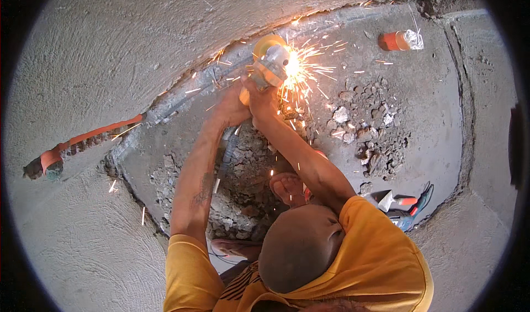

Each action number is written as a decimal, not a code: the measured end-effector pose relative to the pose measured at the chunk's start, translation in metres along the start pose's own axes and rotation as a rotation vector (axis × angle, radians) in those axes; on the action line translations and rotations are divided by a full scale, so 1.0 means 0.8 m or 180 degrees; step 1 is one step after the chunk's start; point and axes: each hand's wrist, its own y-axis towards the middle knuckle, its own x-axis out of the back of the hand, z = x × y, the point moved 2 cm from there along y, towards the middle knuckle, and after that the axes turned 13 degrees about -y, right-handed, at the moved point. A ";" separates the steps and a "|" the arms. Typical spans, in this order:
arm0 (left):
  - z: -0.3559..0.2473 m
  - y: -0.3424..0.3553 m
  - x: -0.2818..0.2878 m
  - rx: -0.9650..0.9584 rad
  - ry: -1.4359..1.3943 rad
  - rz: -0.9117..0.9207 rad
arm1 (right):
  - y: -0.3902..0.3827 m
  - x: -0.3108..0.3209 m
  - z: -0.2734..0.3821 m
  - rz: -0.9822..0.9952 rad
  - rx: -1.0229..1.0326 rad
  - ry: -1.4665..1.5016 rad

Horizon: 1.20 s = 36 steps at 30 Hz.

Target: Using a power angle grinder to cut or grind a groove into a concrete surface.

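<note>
Both my hands are wrapped round an angle grinder (271, 65) with a grey head and yellow parts. My left hand (231, 107) closes on its rear body, and my right hand (261, 98) grips just beside it, nearer the head. A rounded yellow part, guard or disc, faces the wall. Bright sparks (298, 68) spray from the head's right side; the glare hides the point of contact. Beneath my hands, a dark grey tube-like piece (229, 149) runs toward me; whether it joins the grinder, I cannot tell.
Broken rubble (243, 185) lies round my feet, with another heap (381, 130) at right. An orange conduit (99, 132) sits in a wall groove. A foil-topped orange pipe stub (395, 40) stands far right. A trowel (389, 201) and a blue tool (406, 218) lie near right.
</note>
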 end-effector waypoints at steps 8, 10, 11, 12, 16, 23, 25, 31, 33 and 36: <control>0.010 0.010 0.002 0.0468 0.0555 0.0090 | -0.008 -0.002 0.009 0.0094 -0.0218 0.0435; 0.024 0.003 -0.003 0.0381 0.0382 -0.0027 | -0.011 0.004 0.001 0.0012 -0.0398 0.0161; 0.030 0.000 0.002 0.0299 0.0260 -0.0190 | -0.011 0.000 0.003 -0.0020 -0.0559 -0.0069; 0.041 0.000 0.002 0.0311 0.0270 -0.0207 | -0.013 0.001 0.003 -0.0009 -0.0726 -0.0354; 0.028 0.004 -0.005 0.0152 0.0041 -0.0118 | -0.007 0.005 -0.002 0.0113 -0.0565 -0.0159; 0.031 0.006 0.000 0.0535 0.0084 -0.0269 | -0.008 -0.002 -0.002 -0.0033 -0.0527 0.0446; 0.023 0.004 -0.002 0.0489 -0.0012 -0.0245 | -0.005 0.002 -0.002 -0.0007 -0.0520 0.0543; 0.020 0.016 -0.015 0.0206 0.0377 0.0145 | -0.006 0.025 0.019 0.0051 0.0042 0.0900; 0.007 0.000 -0.026 0.0051 0.0047 -0.0204 | -0.021 0.041 0.041 0.0120 0.0008 0.0696; -0.032 -0.051 -0.028 0.0555 -0.0161 -0.0374 | -0.065 0.055 0.054 0.0354 -0.0095 0.0322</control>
